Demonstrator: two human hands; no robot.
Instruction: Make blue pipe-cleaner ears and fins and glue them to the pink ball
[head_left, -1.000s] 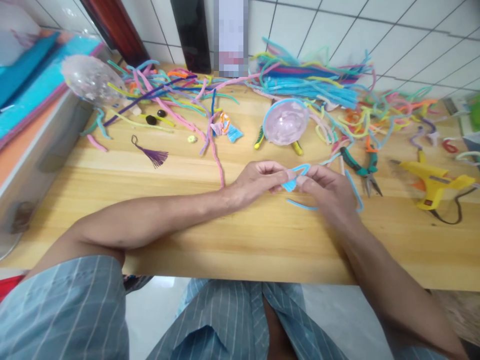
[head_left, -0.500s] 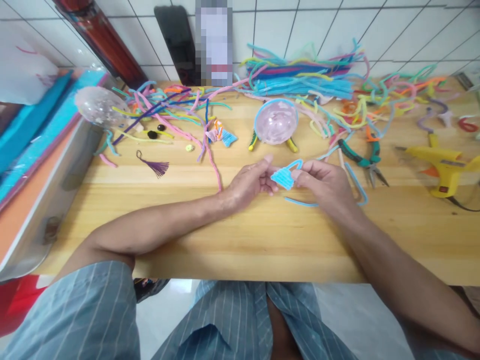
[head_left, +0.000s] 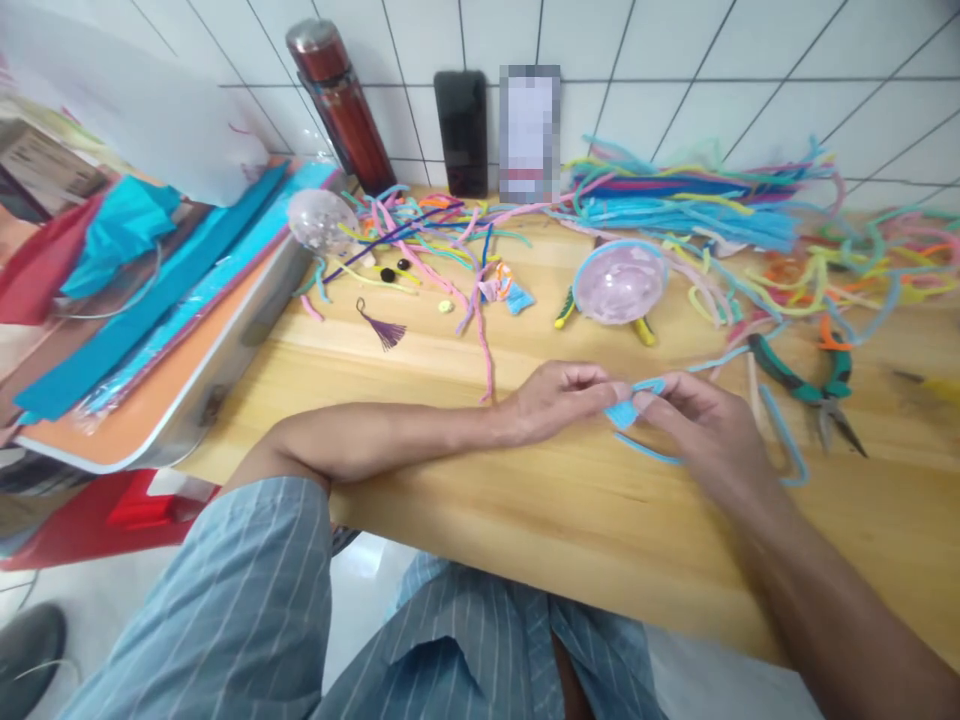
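Between my two hands is a small flat piece of folded blue pipe cleaner (head_left: 621, 413). My left hand (head_left: 566, 400) pinches its left side between thumb and fingers. On its right side, my right hand (head_left: 694, 415) grips it with thumb and forefinger. A loose blue pipe cleaner (head_left: 787, 440) lies bent on the table beneath and beside my right hand. Just beyond the hands stands a clear, pinkish plastic dome (head_left: 621, 283) with a blue rim, resting near yellow-and-green handle ends (head_left: 643, 330).
Pliers (head_left: 825, 400) with green handles lie right of my right hand. A blurred yellow glue gun (head_left: 937, 388) is at the right edge. Bundled pipe cleaners (head_left: 690, 215) line the wall. A purple tassel (head_left: 384, 330), a red flask (head_left: 345, 110) and a phone (head_left: 461, 130) are further left.
The view has swung left, so things appear further right and lower. My left hand has closed onto the blue piece, where its fingers were looser before.
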